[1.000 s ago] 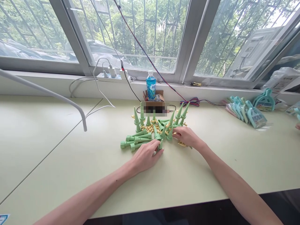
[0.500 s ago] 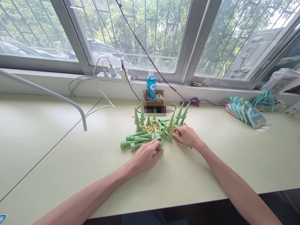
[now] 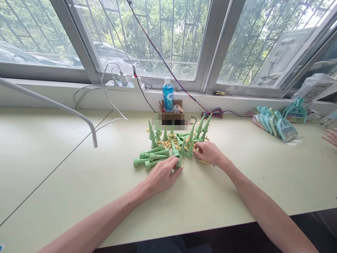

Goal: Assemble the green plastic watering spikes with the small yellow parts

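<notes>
My left hand [image 3: 165, 175] is closed around the lower part of a small green plastic spike [image 3: 179, 162], its tip pointing up between thumb and fingers. My right hand [image 3: 209, 152] is at the right side of the pile, fingers curled together beside a short upright green cone [image 3: 189, 150]; what they pinch, if anything, is hidden. Small yellow plastic pieces [image 3: 165, 144] lie heaped between several standing green spikes [image 3: 152, 135]. Left of the pile, several green spikes with ribbed caps [image 3: 158, 157] lie on their sides. A yellow piece [image 3: 202, 162] lies under my right wrist.
Behind the pile stand a cardboard box [image 3: 172, 118] and a blue bottle [image 3: 168, 95]. Bagged small dustpans [image 3: 283, 124] lie at the right. A white curved tube [image 3: 79, 110] reaches over the table's left side. Another person's hand [image 3: 331, 137] shows at the right edge.
Another person's hand has come into view at the right edge. The whole view has shifted slightly; both my hands stay at about the same places on the pile.
</notes>
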`<control>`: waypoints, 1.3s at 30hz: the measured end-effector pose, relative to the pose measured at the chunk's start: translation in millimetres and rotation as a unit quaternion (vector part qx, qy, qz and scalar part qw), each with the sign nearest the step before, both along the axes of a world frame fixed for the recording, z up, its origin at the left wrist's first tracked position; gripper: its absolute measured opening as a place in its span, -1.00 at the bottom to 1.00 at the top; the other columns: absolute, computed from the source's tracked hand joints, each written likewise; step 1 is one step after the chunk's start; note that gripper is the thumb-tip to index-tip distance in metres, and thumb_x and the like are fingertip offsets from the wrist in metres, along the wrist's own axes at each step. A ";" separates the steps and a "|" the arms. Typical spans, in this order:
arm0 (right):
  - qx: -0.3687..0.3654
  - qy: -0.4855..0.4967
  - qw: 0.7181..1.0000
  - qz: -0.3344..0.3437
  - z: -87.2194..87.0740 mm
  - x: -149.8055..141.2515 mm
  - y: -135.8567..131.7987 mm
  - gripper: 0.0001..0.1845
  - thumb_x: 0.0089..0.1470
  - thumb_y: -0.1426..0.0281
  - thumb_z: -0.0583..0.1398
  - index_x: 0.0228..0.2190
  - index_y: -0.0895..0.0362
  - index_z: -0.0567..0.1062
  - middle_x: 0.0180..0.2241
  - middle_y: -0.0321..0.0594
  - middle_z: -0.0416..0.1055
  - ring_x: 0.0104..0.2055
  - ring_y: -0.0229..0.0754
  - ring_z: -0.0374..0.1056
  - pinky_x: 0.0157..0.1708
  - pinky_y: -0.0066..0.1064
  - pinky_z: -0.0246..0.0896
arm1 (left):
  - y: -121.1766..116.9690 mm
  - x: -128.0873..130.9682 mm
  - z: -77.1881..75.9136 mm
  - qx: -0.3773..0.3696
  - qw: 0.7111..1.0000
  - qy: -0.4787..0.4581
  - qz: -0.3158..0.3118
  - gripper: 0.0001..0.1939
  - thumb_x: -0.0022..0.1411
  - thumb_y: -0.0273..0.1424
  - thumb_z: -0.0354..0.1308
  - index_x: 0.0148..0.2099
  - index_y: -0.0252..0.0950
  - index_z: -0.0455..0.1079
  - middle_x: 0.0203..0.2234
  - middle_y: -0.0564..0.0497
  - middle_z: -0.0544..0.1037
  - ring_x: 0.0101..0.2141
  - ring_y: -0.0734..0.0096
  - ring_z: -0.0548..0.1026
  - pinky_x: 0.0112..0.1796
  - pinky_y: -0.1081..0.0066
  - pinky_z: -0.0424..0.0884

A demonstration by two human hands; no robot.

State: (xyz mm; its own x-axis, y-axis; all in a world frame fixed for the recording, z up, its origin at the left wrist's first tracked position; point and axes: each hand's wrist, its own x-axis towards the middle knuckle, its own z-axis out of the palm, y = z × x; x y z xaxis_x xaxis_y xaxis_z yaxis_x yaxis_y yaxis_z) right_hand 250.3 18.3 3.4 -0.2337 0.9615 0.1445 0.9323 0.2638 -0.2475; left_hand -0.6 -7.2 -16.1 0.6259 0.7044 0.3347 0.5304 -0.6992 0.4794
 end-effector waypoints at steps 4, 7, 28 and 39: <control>0.002 0.017 1.000 -0.005 -0.9 -1.2 -1.7 -0.89 0.02 0.41 0.19 -0.52 0.11 0.39 -0.52 -0.26 0.46 -0.46 -0.20 0.30 -0.44 -0.43 0.04 | 0.6 0.4 0.3 0.003 1.000 -0.001 0.000 -0.77 0.38 -0.35 -0.01 -0.36 -0.23 0.09 -0.48 0.11 0.28 -0.51 0.46 0.22 -0.45 0.44 0.13; 0.002 0.035 0.999 -0.007 2.7 -0.8 -4.3 -0.89 -0.05 0.43 0.19 -0.55 0.10 0.35 -0.57 -0.29 0.40 -0.49 -0.22 0.27 -0.47 -0.44 0.03 | 0.9 0.8 -0.3 0.004 1.000 -0.003 0.000 -0.76 0.37 -0.35 0.00 -0.37 -0.23 0.08 -0.48 0.10 0.29 -0.51 0.45 0.22 -0.46 0.44 0.12; -0.054 0.361 0.915 0.172 -13.8 -44.9 -50.9 -0.89 0.07 0.52 0.13 -0.44 0.15 0.46 -0.60 -0.35 0.35 -0.64 -0.35 0.23 -0.58 -0.52 0.18 | 12.9 -0.7 -0.1 -0.115 0.979 -0.167 0.038 -0.60 0.45 -0.20 -0.08 -0.44 -0.25 0.03 -0.61 0.17 0.12 -0.59 0.53 0.07 -0.53 0.44 0.04; 0.057 0.360 0.924 0.115 -9.9 -54.2 -51.9 -0.81 0.26 0.41 0.07 -0.35 0.13 0.47 -0.49 -0.25 0.45 -0.54 -0.26 0.31 -0.45 -0.42 0.27 | 8.3 -2.2 6.1 -0.101 0.985 -0.142 0.018 -0.67 0.46 -0.22 -0.12 -0.36 -0.26 0.16 -0.60 0.16 0.21 -0.61 0.53 0.14 -0.53 0.47 0.10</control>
State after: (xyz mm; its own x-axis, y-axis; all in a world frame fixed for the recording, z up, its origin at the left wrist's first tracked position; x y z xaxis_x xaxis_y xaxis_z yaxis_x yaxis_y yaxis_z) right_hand 196.0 -33.6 -6.6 -0.2329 0.8678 0.4388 0.4527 0.4961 -0.7409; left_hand -2.7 1.1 -10.0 0.5004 0.7949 0.3431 0.3788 -0.5573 0.7389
